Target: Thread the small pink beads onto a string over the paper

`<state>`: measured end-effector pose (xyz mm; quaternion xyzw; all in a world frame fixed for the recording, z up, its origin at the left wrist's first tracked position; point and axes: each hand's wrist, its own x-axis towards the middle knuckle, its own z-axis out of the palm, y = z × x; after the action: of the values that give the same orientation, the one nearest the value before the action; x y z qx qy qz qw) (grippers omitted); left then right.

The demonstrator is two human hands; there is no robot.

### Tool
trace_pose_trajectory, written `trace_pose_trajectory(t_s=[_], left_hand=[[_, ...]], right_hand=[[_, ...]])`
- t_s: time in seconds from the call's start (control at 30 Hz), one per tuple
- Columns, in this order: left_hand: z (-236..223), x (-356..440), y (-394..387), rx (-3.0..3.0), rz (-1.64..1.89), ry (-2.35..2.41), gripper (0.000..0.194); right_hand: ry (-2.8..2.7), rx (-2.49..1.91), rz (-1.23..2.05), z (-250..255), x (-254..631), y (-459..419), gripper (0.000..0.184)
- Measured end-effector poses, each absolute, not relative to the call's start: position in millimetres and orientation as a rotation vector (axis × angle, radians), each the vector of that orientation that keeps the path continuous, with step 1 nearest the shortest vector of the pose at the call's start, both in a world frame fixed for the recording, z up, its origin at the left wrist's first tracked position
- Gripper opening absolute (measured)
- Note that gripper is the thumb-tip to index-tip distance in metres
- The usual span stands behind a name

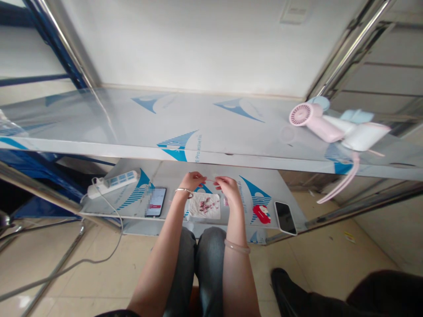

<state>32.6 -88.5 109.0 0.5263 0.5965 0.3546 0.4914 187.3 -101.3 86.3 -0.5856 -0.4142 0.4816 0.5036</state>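
Above the lower shelf, my left hand point(194, 181) and my right hand point(226, 186) face each other with fingertips pinched. A thin, pale reddish strand, like a thread point(210, 180), runs between them. Just below lies a white tissue point(198, 210) with small dark-red pieces point(209, 205) scattered on it, perhaps beads; they are too small to make out. Beside my right wrist a small pinkish packet point(226, 201) shows in part. A bangle circles each arm.
On the lower shelf point(178, 171) are a power strip point(114, 183), a lit phone point(157, 202), a red item point(262, 214) and a dark-screened phone point(285, 217). The upper shelf point(211, 132) carries a pink handheld fan point(315, 122). Another person's shoe point(280, 281) is at lower right.
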Motion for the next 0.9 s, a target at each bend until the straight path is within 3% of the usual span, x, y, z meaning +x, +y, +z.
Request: trace_pose_trajectory(t_s=[0.23,0.7,0.9], left_hand=[[116,30,-92,1.216,0.969,1.503,0.015],[113,26,-89,1.201,1.01,1.516,0.014],[123,28,-94,1.146,1.058,1.494,0.016]], right_hand=[[-1.052,-1.437,1.11,75,186,-96,0.011],[-0.924,-1.416,1.056,94,187,-103,0.03],[-1.021,-1.474,1.173,101,185,-112,0.022]])
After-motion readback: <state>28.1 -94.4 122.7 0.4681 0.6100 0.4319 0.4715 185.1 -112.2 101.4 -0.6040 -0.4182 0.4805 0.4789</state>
